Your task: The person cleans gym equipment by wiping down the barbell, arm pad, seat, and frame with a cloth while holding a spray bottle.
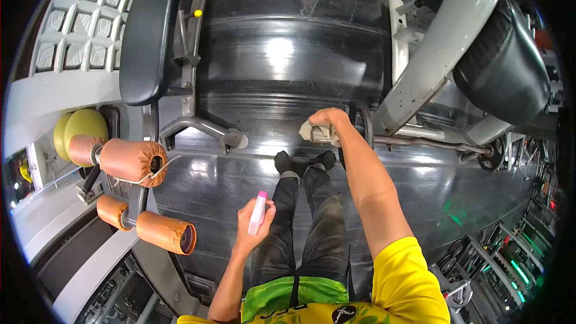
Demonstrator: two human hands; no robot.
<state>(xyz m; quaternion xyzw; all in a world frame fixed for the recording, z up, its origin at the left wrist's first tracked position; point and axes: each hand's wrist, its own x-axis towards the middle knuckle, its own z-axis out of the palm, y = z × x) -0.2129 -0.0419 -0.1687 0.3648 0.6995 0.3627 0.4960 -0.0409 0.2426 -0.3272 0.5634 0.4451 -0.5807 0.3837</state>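
Grasping a cloth (pixel 305 131) at the sideways barbell's (pixel 427 143) left end, right fingers (pixel 319 116) are nearer; left fingers (pixel 271 204) clasp a bottle (pixel 258 216) farther off.

A padded black bench (pixel 147 30), orange rollers (pixel 129 162) and a bent bar (pixel 414 141) mark this as a gym.

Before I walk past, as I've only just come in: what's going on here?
A person has a pink-topped bottle in the left hand. The right hand, stretched forward, holds a pale cloth at what looks like a bar's metal end. A padded bench stands to the left.
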